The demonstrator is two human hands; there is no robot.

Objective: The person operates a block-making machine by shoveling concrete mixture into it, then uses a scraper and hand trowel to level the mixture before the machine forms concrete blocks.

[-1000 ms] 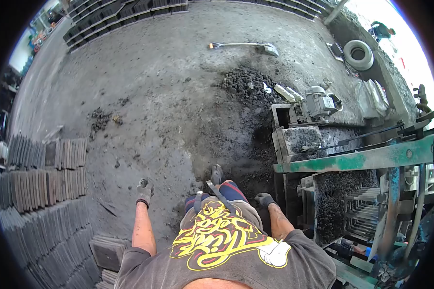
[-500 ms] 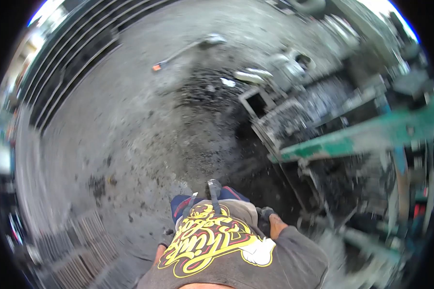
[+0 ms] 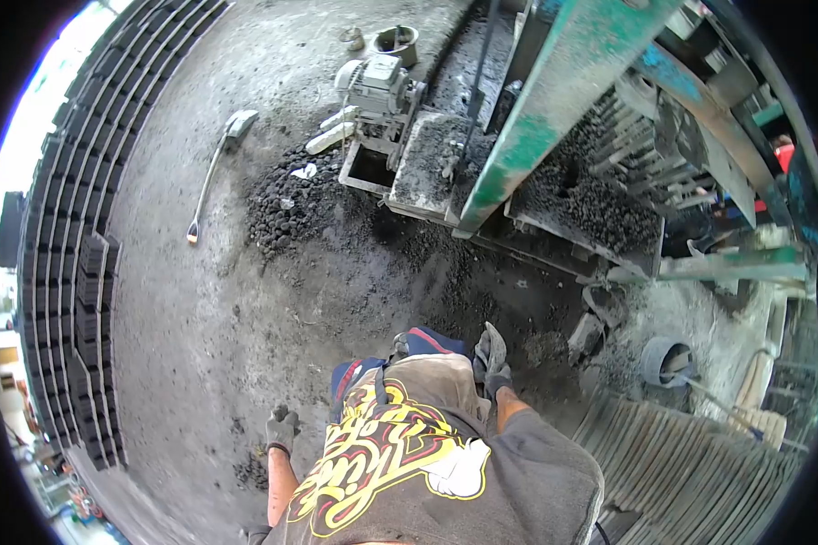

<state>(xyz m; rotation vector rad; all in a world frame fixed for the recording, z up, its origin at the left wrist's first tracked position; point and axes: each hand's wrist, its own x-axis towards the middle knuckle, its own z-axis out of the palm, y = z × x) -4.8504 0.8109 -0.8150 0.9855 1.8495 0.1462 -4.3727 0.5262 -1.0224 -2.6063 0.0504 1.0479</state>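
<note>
On the left, the widest passage was the floor (image 3: 182,336), running from beside the left hand (image 3: 283,427) toward the far side. The rack (image 3: 50,272) walled that passage along its left edge, and the shovel (image 3: 211,173) lay across its far part. Ahead, the heap of dark lumps (image 3: 277,209) and the motor (image 3: 377,82) stood in the way. A short strip of dark ground lay before the right hand (image 3: 492,359); beyond it, the tray (image 3: 609,218) and the slanting green beam (image 3: 541,118) blocked a straight reach. On the near right, stacked slabs (image 3: 682,463) and the bucket (image 3: 659,363) hemmed that side in.
</note>
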